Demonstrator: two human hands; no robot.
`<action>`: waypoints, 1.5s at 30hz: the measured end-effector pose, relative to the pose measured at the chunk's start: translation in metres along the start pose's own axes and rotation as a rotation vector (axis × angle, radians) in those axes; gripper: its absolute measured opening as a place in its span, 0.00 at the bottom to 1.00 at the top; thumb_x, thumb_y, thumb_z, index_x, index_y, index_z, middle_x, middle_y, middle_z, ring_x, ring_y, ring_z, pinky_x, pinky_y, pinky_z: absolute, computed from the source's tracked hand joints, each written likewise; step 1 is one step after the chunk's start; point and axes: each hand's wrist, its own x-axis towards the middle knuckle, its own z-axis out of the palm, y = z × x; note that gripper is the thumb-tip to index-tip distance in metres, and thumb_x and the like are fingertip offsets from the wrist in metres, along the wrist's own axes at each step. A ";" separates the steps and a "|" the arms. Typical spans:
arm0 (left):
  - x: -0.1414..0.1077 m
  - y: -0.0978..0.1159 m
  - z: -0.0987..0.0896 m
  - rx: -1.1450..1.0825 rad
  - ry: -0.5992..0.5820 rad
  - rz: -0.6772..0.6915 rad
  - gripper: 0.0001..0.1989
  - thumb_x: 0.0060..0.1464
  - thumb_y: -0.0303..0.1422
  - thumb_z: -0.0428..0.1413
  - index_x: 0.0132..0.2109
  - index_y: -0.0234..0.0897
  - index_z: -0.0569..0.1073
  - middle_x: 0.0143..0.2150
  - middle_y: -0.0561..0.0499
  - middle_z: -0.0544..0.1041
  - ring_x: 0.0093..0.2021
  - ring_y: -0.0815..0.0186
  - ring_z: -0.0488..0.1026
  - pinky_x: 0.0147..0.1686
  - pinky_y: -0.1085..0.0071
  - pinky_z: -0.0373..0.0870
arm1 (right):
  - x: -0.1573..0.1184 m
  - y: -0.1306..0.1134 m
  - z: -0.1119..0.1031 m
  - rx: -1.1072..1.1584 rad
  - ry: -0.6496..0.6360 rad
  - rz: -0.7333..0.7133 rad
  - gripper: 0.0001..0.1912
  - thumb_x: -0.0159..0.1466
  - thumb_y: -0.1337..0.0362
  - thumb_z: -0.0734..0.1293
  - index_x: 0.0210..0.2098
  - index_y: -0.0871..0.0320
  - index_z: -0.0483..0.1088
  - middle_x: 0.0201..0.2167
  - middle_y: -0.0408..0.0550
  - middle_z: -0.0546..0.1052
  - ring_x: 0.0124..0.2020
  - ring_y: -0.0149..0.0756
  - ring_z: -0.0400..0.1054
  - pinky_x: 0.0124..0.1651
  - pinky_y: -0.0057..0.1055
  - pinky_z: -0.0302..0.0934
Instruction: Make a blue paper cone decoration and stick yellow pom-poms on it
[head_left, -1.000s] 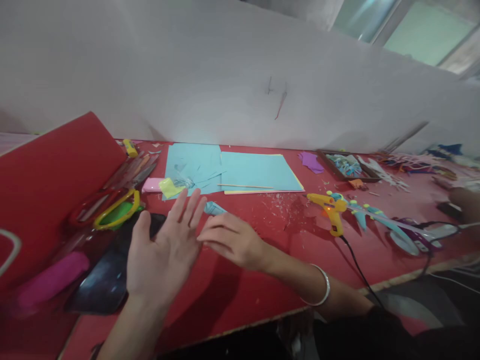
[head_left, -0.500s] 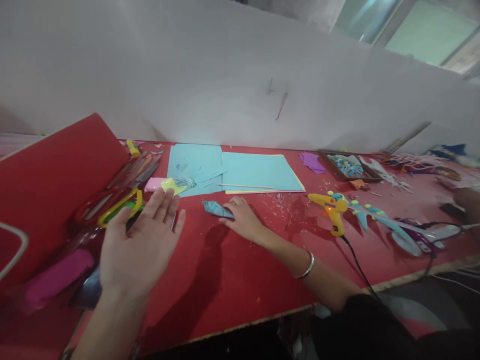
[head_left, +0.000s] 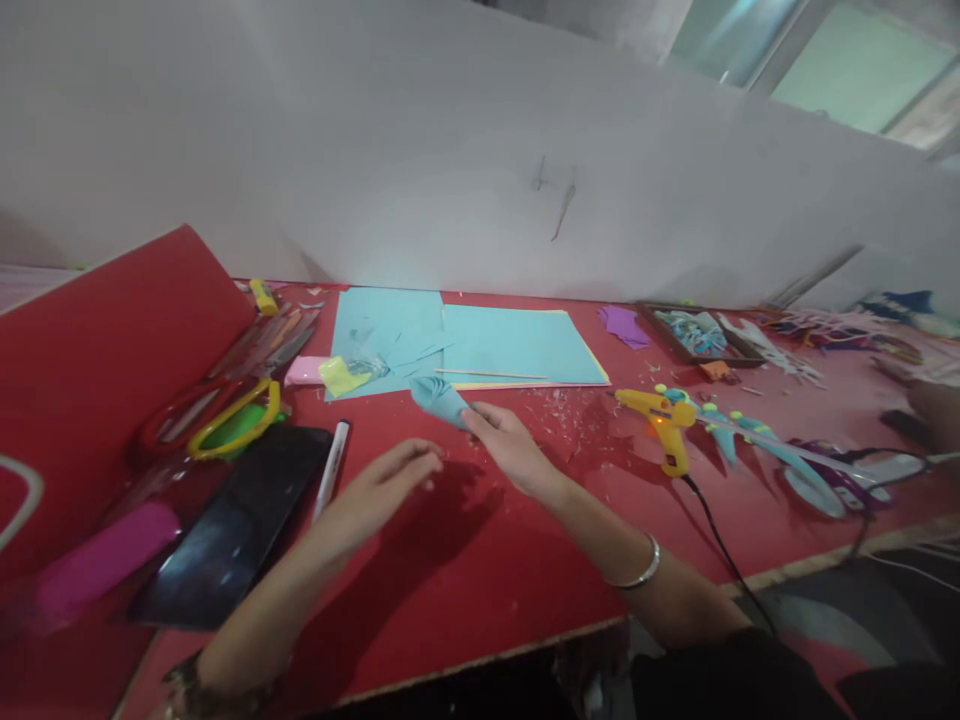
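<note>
My right hand (head_left: 514, 450) pinches the lower end of a light blue piece of paper rolled into a cone (head_left: 441, 400), its layered, pleated-looking end pointing up and left. To its left, my left hand (head_left: 386, 485) hovers over the red tabletop (head_left: 427, 610), apart from the cone. Its fingers reach forward, slightly bent, and nothing shows in them. Close by the left wrist lie a white marker (head_left: 331, 468) and a black phone-like slab (head_left: 240, 530). Behind the cone rest light blue paper sheets (head_left: 517, 340) with a thin stick (head_left: 491, 374) on them.
A yellow glue gun (head_left: 660, 420) with a lit orange light and black cord stands at right, near blue paper cones (head_left: 721, 438). Yellow-handled scissors (head_left: 240, 420) and a pink object (head_left: 109, 565) lie left. A tray of scraps (head_left: 701, 335) sits back right. Another person's hand (head_left: 934, 410) is far right.
My left hand has turned from palm-up and moved right toward the cone, uncovering the marker and black slab. My right hand has raised and tilted the paper cone off the tabletop.
</note>
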 end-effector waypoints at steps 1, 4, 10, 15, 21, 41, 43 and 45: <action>0.003 -0.003 0.003 0.046 0.004 0.010 0.10 0.42 0.37 0.58 0.33 0.37 0.73 0.32 0.50 0.74 0.34 0.63 0.69 0.37 0.67 0.65 | -0.002 0.001 0.004 0.122 -0.008 0.021 0.14 0.58 0.53 0.61 0.25 0.58 0.64 0.21 0.38 0.62 0.25 0.26 0.56 0.30 0.26 0.51; 0.010 -0.005 0.009 0.011 0.020 0.140 0.16 0.40 0.36 0.60 0.39 0.39 0.70 0.39 0.48 0.75 0.41 0.61 0.70 0.42 0.66 0.65 | -0.007 0.005 0.013 0.400 -0.058 0.146 0.16 0.53 0.50 0.65 0.27 0.58 0.67 0.22 0.39 0.65 0.24 0.25 0.58 0.31 0.25 0.53; 0.018 -0.003 0.008 -0.157 -0.026 0.251 0.21 0.40 0.34 0.60 0.44 0.39 0.68 0.44 0.47 0.73 0.38 0.64 0.71 0.35 0.70 0.68 | -0.014 0.004 0.023 0.619 -0.151 0.383 0.19 0.44 0.51 0.72 0.23 0.60 0.68 0.20 0.40 0.68 0.21 0.24 0.59 0.27 0.24 0.54; 0.017 -0.010 0.014 -0.263 -0.021 0.235 0.29 0.46 0.35 0.57 0.56 0.38 0.58 0.31 0.53 0.73 0.29 0.68 0.69 0.29 0.72 0.68 | -0.018 0.011 0.029 0.729 -0.184 0.427 0.17 0.45 0.54 0.73 0.26 0.59 0.68 0.21 0.40 0.69 0.23 0.27 0.62 0.31 0.27 0.58; 0.017 -0.010 0.005 -0.254 0.115 0.296 0.25 0.49 0.34 0.53 0.55 0.39 0.59 0.21 0.60 0.65 0.23 0.72 0.64 0.25 0.75 0.63 | -0.016 0.014 0.024 0.566 -0.228 0.347 0.08 0.49 0.63 0.70 0.26 0.60 0.70 0.21 0.39 0.68 0.22 0.23 0.59 0.29 0.25 0.54; 0.009 -0.019 0.014 0.527 0.089 0.289 0.23 0.45 0.32 0.55 0.50 0.42 0.63 0.35 0.53 0.73 0.30 0.64 0.70 0.30 0.71 0.63 | -0.022 -0.012 0.002 0.163 0.133 -0.132 0.05 0.58 0.62 0.64 0.33 0.56 0.63 0.34 0.45 0.75 0.36 0.30 0.69 0.41 0.33 0.63; 0.008 -0.019 0.013 0.557 0.081 0.296 0.22 0.46 0.33 0.55 0.50 0.42 0.62 0.37 0.52 0.73 0.32 0.63 0.71 0.31 0.71 0.63 | -0.023 -0.014 0.002 0.166 0.133 -0.158 0.05 0.56 0.63 0.65 0.33 0.56 0.65 0.36 0.46 0.75 0.39 0.31 0.69 0.43 0.34 0.63; 0.008 -0.019 0.013 0.581 0.067 0.296 0.23 0.46 0.35 0.54 0.51 0.42 0.61 0.37 0.51 0.74 0.33 0.62 0.71 0.31 0.70 0.64 | -0.024 -0.014 0.003 0.180 0.131 -0.175 0.06 0.56 0.63 0.66 0.34 0.55 0.67 0.37 0.45 0.74 0.40 0.32 0.69 0.45 0.35 0.63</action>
